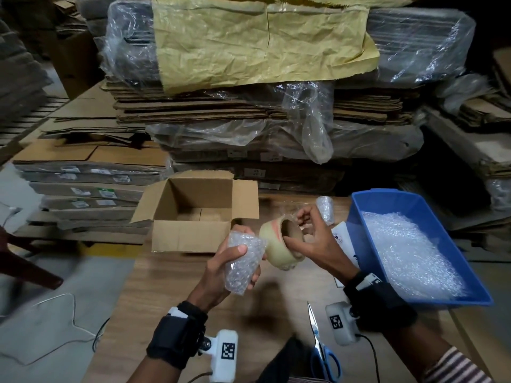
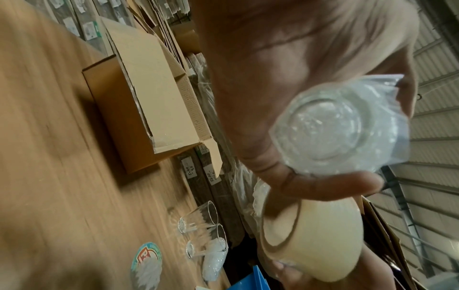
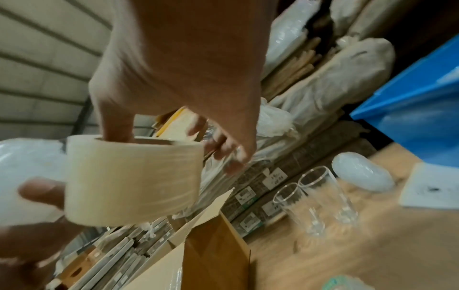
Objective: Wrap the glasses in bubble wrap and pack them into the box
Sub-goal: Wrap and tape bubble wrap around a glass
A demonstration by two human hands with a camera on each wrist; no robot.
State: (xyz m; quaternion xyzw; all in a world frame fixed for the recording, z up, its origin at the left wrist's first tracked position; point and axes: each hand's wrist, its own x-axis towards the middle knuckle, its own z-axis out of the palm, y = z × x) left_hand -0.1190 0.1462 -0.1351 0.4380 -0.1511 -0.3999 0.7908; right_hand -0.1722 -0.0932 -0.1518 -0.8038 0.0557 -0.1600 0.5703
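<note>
My left hand (image 1: 248, 260) grips a bubble-wrapped glass (image 1: 242, 268), held tilted above the wooden table (image 1: 171, 286); its round base faces the left wrist camera (image 2: 330, 129). Right beside it my right hand (image 1: 300, 230) holds a roll of clear packing tape (image 1: 279, 250), thumb hooked through the core (image 3: 116, 127). Its other fingers (image 3: 223, 155) seem to pinch a pulled strip of tape. The open cardboard box (image 1: 193, 239) stands empty just behind my hands. Two bare glasses (image 3: 293, 206) (image 3: 330, 192) stand on the table; a second wrapped glass (image 1: 325, 210) lies behind them.
A blue bin (image 1: 359, 217) of bubble wrap sheets (image 1: 409, 250) sits at the right. Scissors (image 1: 318, 341) lie near the front edge between my forearms. A white card (image 1: 343, 236) lies by the bin. Stacks of flat cardboard (image 1: 249, 111) rise behind the table.
</note>
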